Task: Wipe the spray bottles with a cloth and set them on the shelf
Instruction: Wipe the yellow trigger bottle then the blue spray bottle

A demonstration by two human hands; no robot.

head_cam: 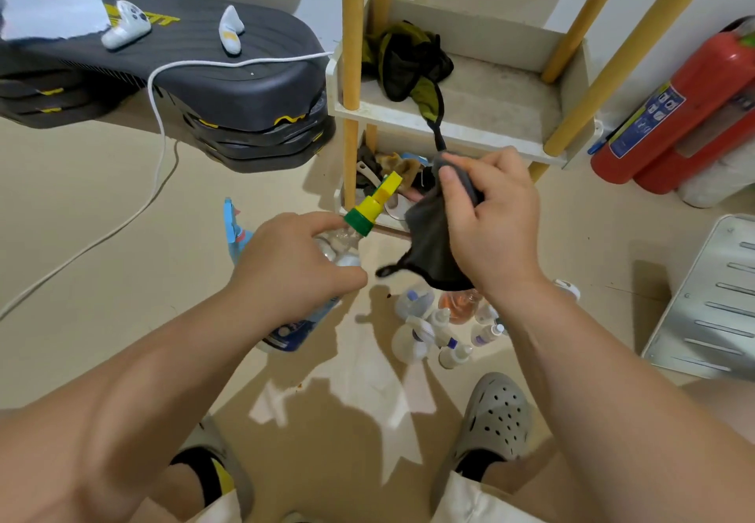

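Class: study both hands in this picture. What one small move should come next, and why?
Probably bring the dark cloth in the right hand across onto the clear spray bottle that the left hand grips, and start wiping. The cloth hangs beside the yellow nozzle, apparently not touching it, and the bottle is held above the floor, short of the shelf.

The left hand (294, 267) hides most of the spray bottle (359, 221).
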